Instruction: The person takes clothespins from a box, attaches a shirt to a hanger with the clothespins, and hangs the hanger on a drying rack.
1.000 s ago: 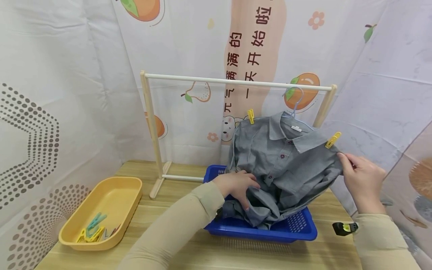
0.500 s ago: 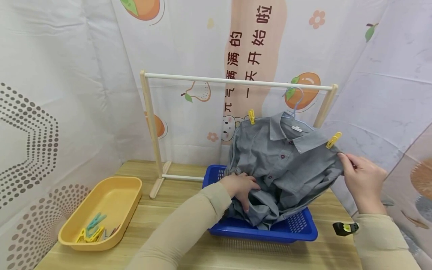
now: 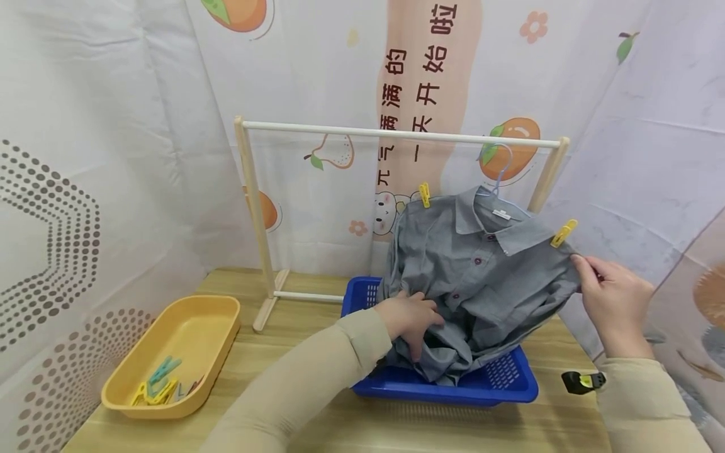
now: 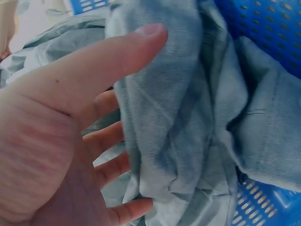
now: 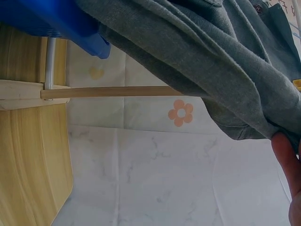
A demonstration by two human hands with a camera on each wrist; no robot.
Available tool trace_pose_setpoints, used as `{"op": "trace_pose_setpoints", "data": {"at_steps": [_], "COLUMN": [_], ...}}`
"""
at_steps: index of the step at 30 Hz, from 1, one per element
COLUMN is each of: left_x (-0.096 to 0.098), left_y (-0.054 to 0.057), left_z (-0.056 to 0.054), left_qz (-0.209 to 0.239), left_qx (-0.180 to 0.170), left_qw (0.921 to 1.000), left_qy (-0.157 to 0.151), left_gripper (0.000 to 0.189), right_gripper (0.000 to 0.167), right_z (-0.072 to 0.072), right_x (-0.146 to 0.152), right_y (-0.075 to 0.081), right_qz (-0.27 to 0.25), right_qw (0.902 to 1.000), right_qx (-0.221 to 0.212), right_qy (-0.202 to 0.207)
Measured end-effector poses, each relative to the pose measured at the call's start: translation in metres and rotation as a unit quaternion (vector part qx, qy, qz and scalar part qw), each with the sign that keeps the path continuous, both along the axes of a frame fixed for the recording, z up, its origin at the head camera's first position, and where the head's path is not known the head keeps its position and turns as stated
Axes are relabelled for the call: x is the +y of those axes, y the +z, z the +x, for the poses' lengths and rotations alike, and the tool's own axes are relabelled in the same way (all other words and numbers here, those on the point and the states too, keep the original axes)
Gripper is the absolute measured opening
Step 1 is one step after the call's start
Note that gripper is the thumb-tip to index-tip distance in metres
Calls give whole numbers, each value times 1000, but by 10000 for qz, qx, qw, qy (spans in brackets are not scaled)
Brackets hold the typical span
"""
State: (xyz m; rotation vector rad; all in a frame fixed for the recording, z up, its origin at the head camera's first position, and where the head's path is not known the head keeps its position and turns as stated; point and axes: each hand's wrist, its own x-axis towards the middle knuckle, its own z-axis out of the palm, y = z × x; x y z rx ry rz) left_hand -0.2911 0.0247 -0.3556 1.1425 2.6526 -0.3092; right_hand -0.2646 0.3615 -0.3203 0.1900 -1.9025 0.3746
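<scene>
A grey button-up shirt hangs on a light blue hanger whose hook reaches up to the white bar. Yellow clothespins, one on the left shoulder and one on the right, clip the cloth. My right hand pinches the shirt just below the right clothespin, thumb on top. My left hand is low on the shirt's front; in the left wrist view its thumb lies over a cloth fold while the fingers pass behind. The shirt's lower part bunches in a blue basket.
A yellow tray at the left holds several clothespins. The wooden rack post stands behind it, with another post at the right. A patterned curtain backs the wooden table.
My left hand has shifted slightly right across the lower shirt. The right hand keeps its pinch at the shoulder, and the shirt has barely moved.
</scene>
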Motion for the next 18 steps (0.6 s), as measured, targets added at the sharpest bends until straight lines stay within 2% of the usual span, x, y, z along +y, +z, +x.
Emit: {"op": "trace_pose_setpoints", "data": {"at_steps": [5, 10, 13, 18], "left_x": [-2, -1, 3, 13], "left_y": [2, -2, -8, -24], "left_z": [-5, -11, -13, -11], "left_qz": [89, 96, -24, -562], "left_qx": [-238, -608, -583, -218], "left_qw": [9997, 9980, 9981, 9977], "left_qy": [6, 121, 172, 322], "left_gripper": [87, 92, 95, 107], "right_gripper": [22, 22, 22, 22], "right_z": [0, -1, -1, -2], "right_x": [0, -1, -1, 0], "right_y": [1, 1, 2, 1], "right_qz": [3, -15, -33, -31], "right_qw": [10000, 9999, 9999, 9999], "right_qx": [-93, -116, -127, -163], "right_qy": [8, 24, 19, 23]}}
